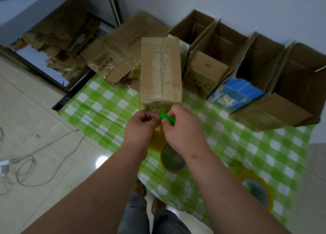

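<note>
A person's two hands meet just short of the near end of a taped box standing mid-desk on a green-checked cloth. The right hand has its fingers curled tight round a green cutter, whose tip points left at the box's lower edge. The left hand, fingers bent in against the thumb, pinches a tape strip that runs down to a tape roll lying under the wrists near the desk's front edge. A second roll sits toward the front right corner. Open boxes line the far edge on the right; flattened cardboard crowds the far left corner. Bare cloth lies open left of the hands, out to the desk edge.
</note>
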### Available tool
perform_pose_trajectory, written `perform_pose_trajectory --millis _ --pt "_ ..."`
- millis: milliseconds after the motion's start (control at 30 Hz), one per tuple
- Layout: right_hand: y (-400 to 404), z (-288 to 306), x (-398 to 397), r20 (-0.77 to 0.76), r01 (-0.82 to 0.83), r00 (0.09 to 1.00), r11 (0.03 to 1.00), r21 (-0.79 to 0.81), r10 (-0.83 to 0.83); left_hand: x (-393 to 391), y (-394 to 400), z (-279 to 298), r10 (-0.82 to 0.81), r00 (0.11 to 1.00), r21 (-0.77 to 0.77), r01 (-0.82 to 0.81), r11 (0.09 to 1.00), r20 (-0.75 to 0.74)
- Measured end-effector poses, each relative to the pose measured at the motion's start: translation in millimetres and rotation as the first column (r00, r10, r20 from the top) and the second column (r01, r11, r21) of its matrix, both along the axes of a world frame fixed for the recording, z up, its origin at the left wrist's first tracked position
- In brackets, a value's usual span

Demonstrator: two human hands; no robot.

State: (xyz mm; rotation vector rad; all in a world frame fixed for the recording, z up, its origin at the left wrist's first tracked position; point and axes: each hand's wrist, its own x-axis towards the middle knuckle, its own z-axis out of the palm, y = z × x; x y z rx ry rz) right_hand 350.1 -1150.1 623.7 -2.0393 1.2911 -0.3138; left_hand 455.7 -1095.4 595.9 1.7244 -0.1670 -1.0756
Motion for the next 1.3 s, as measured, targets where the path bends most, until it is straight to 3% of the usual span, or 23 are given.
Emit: perform_pose_trajectory --millis 267,967,1167,1300 --pt "-7.7 -1.2 -17.8 -0.019 0.062 0.998 0.998 0.008 -0.062 6.7 -1.0 0.4 -0.008 1.0 0.019 0.008 1.0 0.013" --pt "-23.2 8.4 -26.3 -0.104 0.001 0.995 0.994 0.107 0.01 2.6 -9.5 10.1 -0.222 0.956 0.037 0.219 0.975 0.19" --pt "-27.7 6.8 -27.3 -0.092 0.01 0.996 0.997 0.08 -0.002 7.2 -14.9 9.9 -0.252 0.954 0.02 0.252 0.968 0.165" --pt "-30.4 5.2 -28.2 -0.099 -0.001 0.995 0.996 0.084 0.009 7.3 -15.9 9.0 -0.298 0.918 0.09 0.284 0.955 0.263"
